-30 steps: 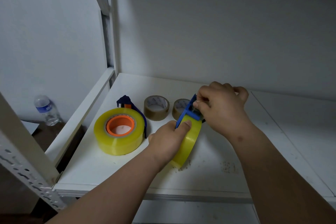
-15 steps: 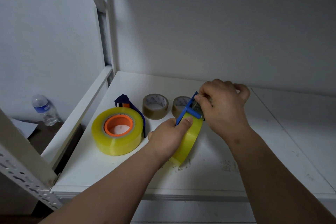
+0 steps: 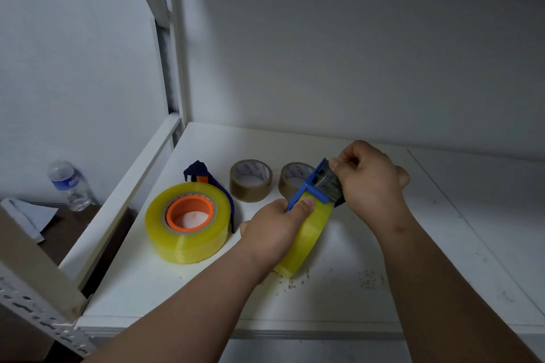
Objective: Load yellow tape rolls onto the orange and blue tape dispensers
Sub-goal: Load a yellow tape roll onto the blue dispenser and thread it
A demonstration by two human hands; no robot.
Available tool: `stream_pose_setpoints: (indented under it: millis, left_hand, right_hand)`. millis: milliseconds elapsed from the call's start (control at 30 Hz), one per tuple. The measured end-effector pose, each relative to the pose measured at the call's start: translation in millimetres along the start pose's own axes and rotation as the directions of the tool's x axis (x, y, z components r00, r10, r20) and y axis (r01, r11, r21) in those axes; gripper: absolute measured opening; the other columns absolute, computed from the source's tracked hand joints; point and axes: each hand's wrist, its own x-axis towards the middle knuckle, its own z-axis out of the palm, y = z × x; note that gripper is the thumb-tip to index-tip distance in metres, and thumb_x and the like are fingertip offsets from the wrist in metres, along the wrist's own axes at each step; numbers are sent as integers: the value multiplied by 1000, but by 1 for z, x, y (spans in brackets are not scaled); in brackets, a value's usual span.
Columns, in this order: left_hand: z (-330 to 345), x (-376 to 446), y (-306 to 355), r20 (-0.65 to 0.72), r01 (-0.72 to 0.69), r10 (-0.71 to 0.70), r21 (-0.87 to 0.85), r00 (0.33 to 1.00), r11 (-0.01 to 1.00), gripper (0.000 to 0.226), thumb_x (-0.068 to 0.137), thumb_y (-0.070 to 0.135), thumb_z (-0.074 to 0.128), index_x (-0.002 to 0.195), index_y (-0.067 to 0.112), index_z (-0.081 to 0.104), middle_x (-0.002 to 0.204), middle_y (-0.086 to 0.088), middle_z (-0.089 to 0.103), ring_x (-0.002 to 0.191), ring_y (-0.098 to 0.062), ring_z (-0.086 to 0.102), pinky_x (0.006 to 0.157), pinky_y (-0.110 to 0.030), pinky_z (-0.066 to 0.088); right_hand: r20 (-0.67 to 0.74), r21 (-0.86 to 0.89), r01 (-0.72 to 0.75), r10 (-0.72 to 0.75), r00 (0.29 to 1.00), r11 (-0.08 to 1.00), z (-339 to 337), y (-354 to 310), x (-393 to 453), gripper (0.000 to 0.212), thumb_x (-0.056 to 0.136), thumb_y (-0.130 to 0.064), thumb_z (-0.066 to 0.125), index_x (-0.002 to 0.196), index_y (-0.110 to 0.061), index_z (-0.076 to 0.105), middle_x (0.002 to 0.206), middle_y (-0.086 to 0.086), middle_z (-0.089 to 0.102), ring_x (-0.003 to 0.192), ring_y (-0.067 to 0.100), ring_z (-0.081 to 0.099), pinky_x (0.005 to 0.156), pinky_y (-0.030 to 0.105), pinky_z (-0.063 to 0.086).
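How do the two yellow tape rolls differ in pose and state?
The left roll lies flat on the shelf, untouched, around an orange core; the right roll stands on edge, gripped by the left hand, while the right hand grips the blue dispenser on it. The left roll looks wider. Both are translucent yellow.

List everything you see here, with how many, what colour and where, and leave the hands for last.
yellow roll: 1, yellow, lying flat at shelf left, on the orange dispenser
orange dispenser: 1, orange core, dark blue frame, inside that roll
thin roll: 1, yellow, on edge at shelf middle
blue dispenser: 1, blue, on top of the thin roll
brown rolls: 2, brown, behind, side by side
bottle: 1, clear, blue label, far left, off the shelf
paper: 1, white, beside the bottle
shelf: 1, white
left hand: holds the thin roll
right hand: pinches the blue dispenser's end
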Motion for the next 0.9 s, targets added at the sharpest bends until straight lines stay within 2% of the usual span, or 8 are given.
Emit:
stream_pose_setpoints:
  millis: [100, 167, 233, 333, 433, 533, 700, 900]
  left_hand:
    - [-1, 4, -2, -42, 27, -26, 15, 999, 1000, 45, 91, 65, 42, 86, 23, 54, 101, -4, 62, 106, -27, 58, 110, -51, 35]
    - [-3, 3, -2, -49, 49, -48, 18, 998, 999, 35, 94, 63, 42, 84, 31, 50, 111, -5, 63, 114, -28, 56, 112, -50, 33]
    - [-2, 1, 1, -53, 45, -45, 4, 998, 999, 43, 96, 61, 42, 94, 22, 58, 114, -9, 65, 112, -27, 57, 112, -50, 33]
    - [0, -3, 6, -70, 50, -48, 21, 996, 999, 54, 97, 59, 40, 106, 10, 60, 109, -10, 65, 106, -26, 58, 111, -51, 34]
    - [1, -5, 7, -68, 50, -47, 45, 997, 998, 46, 97, 58, 39, 98, 16, 56, 98, -4, 61, 104, -26, 58, 111, -51, 33]
    - [1, -10, 10, -69, 59, -53, 88, 996, 994, 44, 98, 57, 38, 81, 17, 50, 77, 2, 48, 85, -24, 50, 109, -54, 35]
    - [1, -18, 15, -85, 74, -62, 154, 994, 985, 44, 98, 57, 35, 72, 22, 42, 72, 4, 44, 80, -20, 46, 108, -51, 35]
    - [2, -20, 16, -93, 64, -47, 191, 995, 979, 44, 99, 57, 35, 70, 22, 39, 69, 4, 43, 71, -16, 43, 107, -50, 35]
  right_hand:
    - [138, -58, 127, -118, 983, 990, -14, -5, 1, 14, 92, -31, 55, 79, -24, 57, 71, -12, 56, 69, -2, 35, 91, 35, 25]
    - [200, -104, 208, -184, 962, 973, -22, -9, 3, 14, 90, -34, 57, 79, -27, 58, 68, -14, 55, 72, 0, 41, 92, 33, 23]
    - [250, -171, 230, -184, 951, 958, -25, -12, 3, 16, 86, -41, 59, 78, -27, 60, 67, -12, 57, 79, 5, 50, 95, 35, 23]
    - [307, -313, 254, -156, 939, 915, -24, -14, 0, 25, 77, -51, 62, 78, -26, 62, 73, -9, 62, 85, 12, 54, 98, 39, 22]
    - [323, -407, 324, -197, 926, 854, -21, -14, -6, 17, 81, -46, 59, 76, -30, 59, 83, -10, 61, 97, 15, 52, 103, 43, 15]
    - [318, -424, 371, -248, 915, 826, -21, -16, -9, 14, 88, -40, 53, 78, -32, 59, 89, -9, 58, 104, 17, 48, 105, 45, 12]
    - [319, -414, 426, -311, 895, 804, -27, -15, -10, 17, 90, -39, 49, 75, -31, 53, 90, -9, 56, 103, 17, 48, 104, 45, 11]
    - [254, -434, 519, -453, 855, 736, -23, -9, -14, 12, 88, -32, 56, 78, -27, 60, 78, -7, 55, 90, 22, 55, 96, 42, 14]
